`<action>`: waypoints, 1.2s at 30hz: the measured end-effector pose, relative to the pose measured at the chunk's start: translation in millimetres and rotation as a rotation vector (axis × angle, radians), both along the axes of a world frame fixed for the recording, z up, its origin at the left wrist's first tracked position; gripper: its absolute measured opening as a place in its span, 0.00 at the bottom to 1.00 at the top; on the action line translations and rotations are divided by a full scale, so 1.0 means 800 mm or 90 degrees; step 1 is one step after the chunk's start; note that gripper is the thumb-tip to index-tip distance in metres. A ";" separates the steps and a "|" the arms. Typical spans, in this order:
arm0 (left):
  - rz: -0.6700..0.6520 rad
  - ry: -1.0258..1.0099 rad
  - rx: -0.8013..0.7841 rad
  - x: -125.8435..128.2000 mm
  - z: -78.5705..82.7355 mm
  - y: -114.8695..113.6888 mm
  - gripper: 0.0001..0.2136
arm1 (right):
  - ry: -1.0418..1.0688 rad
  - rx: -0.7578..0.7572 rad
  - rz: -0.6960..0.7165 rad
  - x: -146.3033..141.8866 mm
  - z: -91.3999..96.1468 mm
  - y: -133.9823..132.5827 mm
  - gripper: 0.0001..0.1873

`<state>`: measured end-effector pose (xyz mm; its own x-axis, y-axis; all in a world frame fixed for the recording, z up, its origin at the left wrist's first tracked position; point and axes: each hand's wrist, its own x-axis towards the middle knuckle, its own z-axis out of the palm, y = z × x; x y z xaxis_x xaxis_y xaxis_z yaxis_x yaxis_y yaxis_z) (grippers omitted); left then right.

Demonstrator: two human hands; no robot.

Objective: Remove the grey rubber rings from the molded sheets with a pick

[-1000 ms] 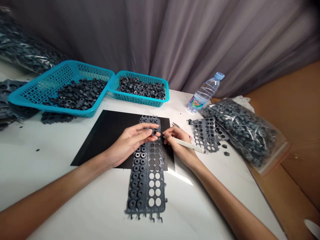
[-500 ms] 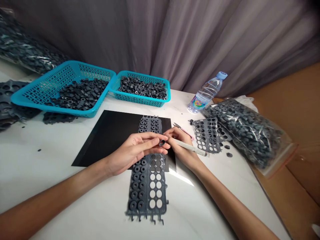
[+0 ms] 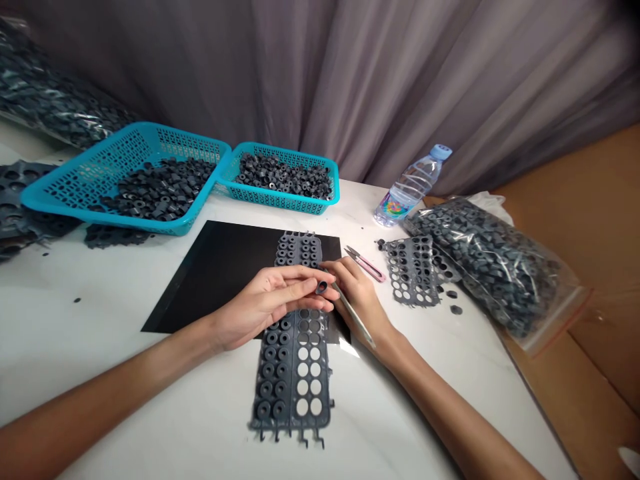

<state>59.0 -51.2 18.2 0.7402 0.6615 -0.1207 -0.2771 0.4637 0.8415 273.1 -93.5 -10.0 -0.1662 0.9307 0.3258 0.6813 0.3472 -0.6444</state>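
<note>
Between the fingers of my left hand (image 3: 273,293) is a small dark rubber ring (image 3: 321,287), its hole showing. My right hand (image 3: 357,293) grips a slim pale-handled tool (image 3: 356,315), whose tip end lies close to the ring; I cannot make out the tip. Beneath both hands lies a long dark rubber sheet (image 3: 293,373) of moulded rings. Its near left columns hold rings, while several near right spots are open round holes. The sheet's far part rests on a black mat (image 3: 200,280).
Two blue baskets (image 3: 125,223) (image 3: 280,200) hold many dark rings. Pink thread snips (image 3: 367,265), a water bottle (image 3: 413,187), a punched-out sheet (image 3: 413,270) and a zip bag of rings (image 3: 500,267) lie to the right. A larger bag (image 3: 55,93) stands back left.
My right hand has turned, swinging the tool's back end down toward me. The left hand keeps the ring in nearly the same place, and the ring looks slightly tilted.
</note>
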 end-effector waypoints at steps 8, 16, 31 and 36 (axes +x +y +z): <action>-0.008 0.026 0.030 -0.001 -0.003 0.002 0.11 | -0.204 0.017 -0.044 0.013 -0.013 -0.003 0.28; 0.032 0.047 0.055 -0.001 0.001 0.005 0.12 | -0.393 0.138 -0.290 0.052 -0.005 0.010 0.20; 0.088 0.044 0.038 0.000 -0.002 0.007 0.15 | -0.215 -0.014 -0.295 0.061 -0.003 0.013 0.15; 0.127 0.055 0.050 0.000 -0.002 0.010 0.15 | 0.172 -0.092 -0.146 0.036 0.015 0.006 0.20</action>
